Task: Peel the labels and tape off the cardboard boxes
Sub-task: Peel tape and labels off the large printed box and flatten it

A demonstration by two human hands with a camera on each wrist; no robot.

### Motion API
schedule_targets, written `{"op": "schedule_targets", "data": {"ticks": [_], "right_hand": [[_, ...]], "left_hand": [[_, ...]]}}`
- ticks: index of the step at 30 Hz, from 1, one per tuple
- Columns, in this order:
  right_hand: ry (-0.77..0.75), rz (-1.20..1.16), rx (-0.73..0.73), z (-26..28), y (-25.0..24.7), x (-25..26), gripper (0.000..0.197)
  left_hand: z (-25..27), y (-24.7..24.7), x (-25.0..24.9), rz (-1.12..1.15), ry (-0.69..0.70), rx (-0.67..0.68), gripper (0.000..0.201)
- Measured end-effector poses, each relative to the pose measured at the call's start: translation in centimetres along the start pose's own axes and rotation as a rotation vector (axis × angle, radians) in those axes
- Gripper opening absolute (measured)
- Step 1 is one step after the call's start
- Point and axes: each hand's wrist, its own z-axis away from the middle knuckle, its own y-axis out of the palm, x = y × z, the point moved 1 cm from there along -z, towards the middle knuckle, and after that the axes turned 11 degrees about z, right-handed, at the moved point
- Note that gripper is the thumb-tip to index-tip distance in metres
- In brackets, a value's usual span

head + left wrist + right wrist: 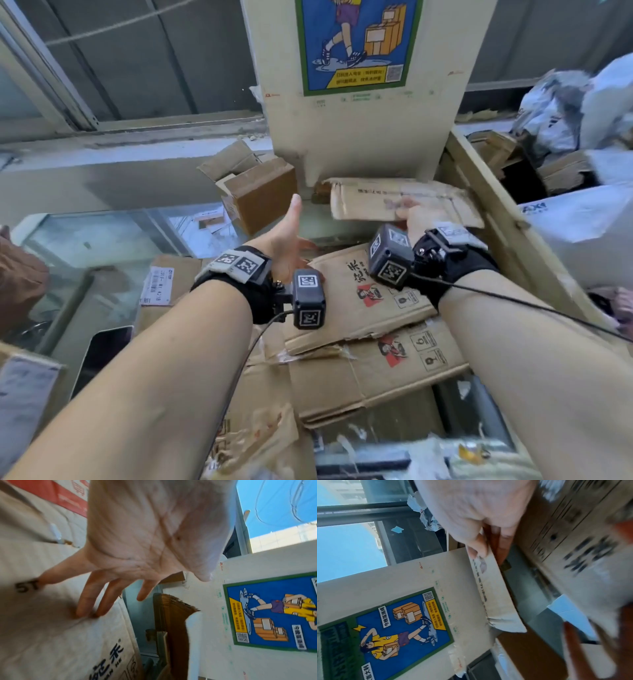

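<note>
My right hand (407, 212) grips a worn, flattened piece of cardboard (435, 202) at its near edge, held above the pile. The right wrist view shows the thumb on top and the fingers (501, 547) under this cardboard (494, 588). My left hand (294, 236) is open with the thumb raised. Its straight fingertips (85, 612) touch the top flattened box (60, 635), which is printed with dark characters and a red figure (370, 301). A second printed flat box (376, 373) lies beneath it. Torn tape (287, 356) sticks out at the left edge between the two.
A small open brown box (260, 202) stands behind the left hand. Left of the pile, another box carries a white shipping label (157, 286). A white panel with a blue poster (356, 44) rises at the back. Grey mail bags (565, 109) fill a wooden-edged bin (496, 219) on the right.
</note>
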Motion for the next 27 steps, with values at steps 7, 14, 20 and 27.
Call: {"op": "schedule_targets", "data": {"ticks": [7, 14, 20, 27], "right_hand": [[0.153, 0.141, 0.102, 4.7, -3.5, -5.1, 0.038], [0.349, 0.616, 0.468, 8.9, -6.5, -3.7, 0.025], [0.117, 0.751, 0.108, 8.4, -10.3, -1.9, 0.02], [0.167, 0.813, 0.022, 6.2, -11.0, -6.5, 0.025]], "left_hand": [[0.1, 1.9, 1.6, -0.019, 0.174, -0.136, 0.104], [1.7, 3.9, 3.1, -0.14, 0.248, -0.25, 0.023], [3.2, 1.0, 4.9, -0.31, 0.17, -0.213, 0.057], [4.7, 0.8, 8.1, -0.972, 0.238, -0.431, 0.055]]}}
